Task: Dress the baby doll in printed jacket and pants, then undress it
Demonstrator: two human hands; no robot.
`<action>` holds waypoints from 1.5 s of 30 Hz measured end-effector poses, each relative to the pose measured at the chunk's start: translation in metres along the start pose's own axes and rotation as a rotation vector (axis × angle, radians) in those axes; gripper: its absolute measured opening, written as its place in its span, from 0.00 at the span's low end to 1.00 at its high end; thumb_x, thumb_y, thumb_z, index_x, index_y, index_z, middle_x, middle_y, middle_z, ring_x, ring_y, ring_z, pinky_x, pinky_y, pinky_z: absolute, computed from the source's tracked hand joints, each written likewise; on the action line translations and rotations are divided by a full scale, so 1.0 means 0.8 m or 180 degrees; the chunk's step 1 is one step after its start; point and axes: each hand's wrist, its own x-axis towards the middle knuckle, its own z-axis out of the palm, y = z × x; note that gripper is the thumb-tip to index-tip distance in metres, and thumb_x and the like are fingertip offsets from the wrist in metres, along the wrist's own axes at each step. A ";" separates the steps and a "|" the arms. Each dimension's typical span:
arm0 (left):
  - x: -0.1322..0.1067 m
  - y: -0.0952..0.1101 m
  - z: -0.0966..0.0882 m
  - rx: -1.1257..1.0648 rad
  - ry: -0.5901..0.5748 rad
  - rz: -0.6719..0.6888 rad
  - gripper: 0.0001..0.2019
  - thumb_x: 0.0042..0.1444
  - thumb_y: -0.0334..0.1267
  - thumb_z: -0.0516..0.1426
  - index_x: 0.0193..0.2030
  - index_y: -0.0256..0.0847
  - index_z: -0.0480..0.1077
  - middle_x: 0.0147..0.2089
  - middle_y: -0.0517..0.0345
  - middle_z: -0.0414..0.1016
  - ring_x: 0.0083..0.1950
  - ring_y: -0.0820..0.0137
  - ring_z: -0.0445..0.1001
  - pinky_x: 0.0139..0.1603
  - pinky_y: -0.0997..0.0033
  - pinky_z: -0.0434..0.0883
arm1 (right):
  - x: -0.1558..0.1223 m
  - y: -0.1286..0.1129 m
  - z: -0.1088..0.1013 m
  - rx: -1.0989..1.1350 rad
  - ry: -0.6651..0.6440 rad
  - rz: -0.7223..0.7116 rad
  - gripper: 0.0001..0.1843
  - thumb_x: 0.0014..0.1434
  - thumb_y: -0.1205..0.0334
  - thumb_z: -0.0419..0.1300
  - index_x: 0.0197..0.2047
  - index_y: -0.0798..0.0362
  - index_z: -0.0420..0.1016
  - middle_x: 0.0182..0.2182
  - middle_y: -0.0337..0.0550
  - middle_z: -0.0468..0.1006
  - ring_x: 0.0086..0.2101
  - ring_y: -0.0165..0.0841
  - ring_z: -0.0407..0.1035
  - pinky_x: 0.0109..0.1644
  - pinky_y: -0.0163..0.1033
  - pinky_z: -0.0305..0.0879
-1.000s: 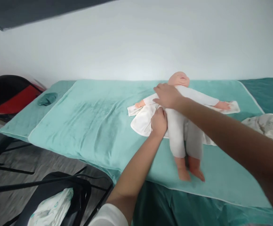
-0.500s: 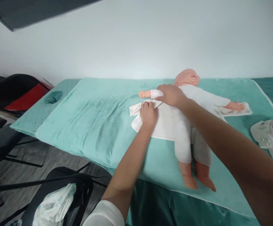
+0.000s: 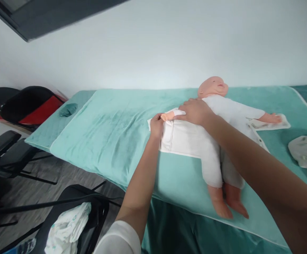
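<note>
Sleeve step, it seems: left grip (image 3: pixel 156 125) pinches the white garment (image 3: pixel 185 141) shut; right grip (image 3: pixel 196 111), just beside, closes round the doll's arm (image 3: pixel 170 114). Next calls for holding the sleeve open, gently.

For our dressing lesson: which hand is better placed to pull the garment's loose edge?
Probably the left hand: it grips the white garment beside the doll, whose arm the right hand rests on.
</note>
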 end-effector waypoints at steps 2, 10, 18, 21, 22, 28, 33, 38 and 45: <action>0.001 0.002 -0.001 -0.0279 0.0103 -0.0140 0.10 0.45 0.34 0.60 0.37 0.40 0.73 0.33 0.61 0.76 0.34 0.71 0.73 0.42 0.69 0.70 | -0.001 0.001 0.001 -0.0064 -0.0040 0.0003 0.33 0.68 0.34 0.45 0.47 0.50 0.80 0.45 0.55 0.81 0.49 0.50 0.69 0.52 0.53 0.60; -0.015 0.005 0.007 0.0571 0.0546 0.0520 0.02 0.56 0.36 0.59 0.35 0.41 0.70 0.33 0.61 0.73 0.36 0.72 0.71 0.43 0.71 0.67 | 0.002 -0.004 0.012 -0.0457 -0.0130 0.0110 0.35 0.69 0.35 0.43 0.47 0.52 0.82 0.44 0.58 0.81 0.49 0.52 0.69 0.52 0.54 0.60; -0.029 0.007 0.018 0.1889 -0.0182 0.1182 0.05 0.64 0.38 0.57 0.36 0.44 0.69 0.34 0.59 0.75 0.37 0.68 0.72 0.42 0.69 0.64 | 0.009 -0.016 0.025 -0.0587 0.0031 0.0202 0.33 0.71 0.39 0.43 0.48 0.53 0.81 0.44 0.59 0.81 0.50 0.53 0.70 0.53 0.54 0.60; -0.032 0.005 0.021 0.2270 -0.0594 0.1392 0.07 0.67 0.41 0.55 0.38 0.44 0.70 0.36 0.57 0.76 0.39 0.66 0.72 0.41 0.68 0.62 | 0.012 -0.023 0.027 -0.0526 0.0038 0.0289 0.23 0.70 0.50 0.50 0.48 0.56 0.81 0.46 0.60 0.80 0.50 0.53 0.70 0.52 0.54 0.60; -0.033 0.004 0.022 0.2346 -0.0657 0.1428 0.08 0.68 0.42 0.54 0.39 0.45 0.70 0.36 0.56 0.76 0.39 0.66 0.72 0.41 0.68 0.61 | 0.013 -0.026 0.027 -0.0514 0.0049 0.0314 0.20 0.69 0.54 0.51 0.48 0.56 0.80 0.46 0.60 0.80 0.50 0.53 0.70 0.52 0.54 0.60; -0.035 0.007 0.023 0.2887 -0.0732 0.1495 0.10 0.71 0.43 0.50 0.42 0.45 0.70 0.41 0.56 0.79 0.42 0.66 0.75 0.41 0.68 0.62 | 0.014 -0.035 0.031 -0.0437 0.0188 0.0494 0.17 0.67 0.63 0.51 0.49 0.60 0.78 0.47 0.62 0.78 0.50 0.51 0.70 0.52 0.53 0.60; -0.035 0.009 0.023 0.3212 -0.0654 0.1391 0.12 0.72 0.44 0.48 0.46 0.44 0.69 0.43 0.54 0.81 0.42 0.64 0.76 0.41 0.66 0.63 | -0.007 -0.018 0.006 -0.0050 0.0384 0.0489 0.19 0.66 0.57 0.55 0.53 0.60 0.76 0.50 0.60 0.78 0.53 0.52 0.70 0.56 0.54 0.64; -0.035 0.009 0.027 0.3458 -0.0640 0.1357 0.12 0.72 0.43 0.47 0.48 0.44 0.69 0.44 0.52 0.81 0.45 0.62 0.77 0.42 0.66 0.64 | -0.074 0.054 -0.019 0.0855 0.1018 0.1365 0.22 0.64 0.55 0.57 0.58 0.53 0.75 0.57 0.54 0.77 0.56 0.53 0.70 0.57 0.58 0.69; -0.036 0.008 0.030 0.3597 -0.0544 0.1299 0.12 0.72 0.43 0.47 0.48 0.43 0.69 0.42 0.52 0.80 0.44 0.61 0.76 0.41 0.65 0.63 | -0.176 0.122 0.042 0.1836 0.1663 0.2989 0.25 0.66 0.42 0.53 0.58 0.49 0.73 0.40 0.58 0.80 0.56 0.65 0.71 0.63 0.72 0.62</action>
